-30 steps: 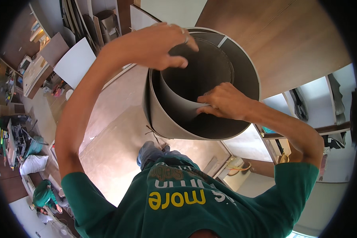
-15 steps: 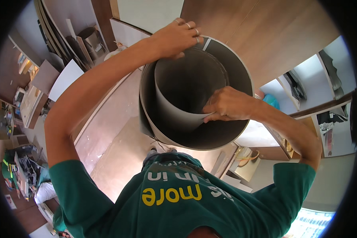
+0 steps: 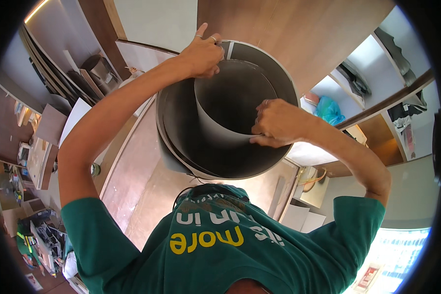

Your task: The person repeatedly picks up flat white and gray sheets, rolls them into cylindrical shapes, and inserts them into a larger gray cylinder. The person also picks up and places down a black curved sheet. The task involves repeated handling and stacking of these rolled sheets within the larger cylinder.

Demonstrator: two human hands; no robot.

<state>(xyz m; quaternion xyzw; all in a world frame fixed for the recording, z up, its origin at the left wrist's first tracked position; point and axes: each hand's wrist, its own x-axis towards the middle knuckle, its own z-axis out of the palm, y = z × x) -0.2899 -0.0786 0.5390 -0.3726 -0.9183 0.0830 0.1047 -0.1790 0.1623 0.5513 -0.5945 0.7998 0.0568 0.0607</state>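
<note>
- A person in a green T-shirt (image 3: 220, 250) stood with both arms raised, holding a large roll of thin sheet material (image 3: 215, 147) in front of the chest, its open end facing the camera.
- The roll was dark grey to brownish inside, matte and smooth, with a pale thin edge running round its rim. It was coiled in several loose layers, forming a wide tube with a smaller curl nested inside.
- The sheet looked stiff but flexible, like laminate or veneer; the exact material could not be told.
- The left hand (image 3: 203, 54) gripped the far upper rim of the roll, fingers curled over the outer edge and thumb raised. Rings showed on two fingers.
- The right hand (image 3: 279, 122) was closed on the edge of the inner curl, fingers folded round the sheet near the roll's right side.
- Behind the roll rose a tall wood-grain panel (image 3: 299, 34), brown and smooth.
- To the right, pale open shelves (image 3: 362, 63) held dark folded items and a blue plastic bag (image 3: 329, 111).
- Below the roll lay a flat brown floor or board surface (image 3: 137, 181) with a dull sheen.
- At the left, flat boards (image 3: 49, 125) and clutter leaned and lay about.
</note>
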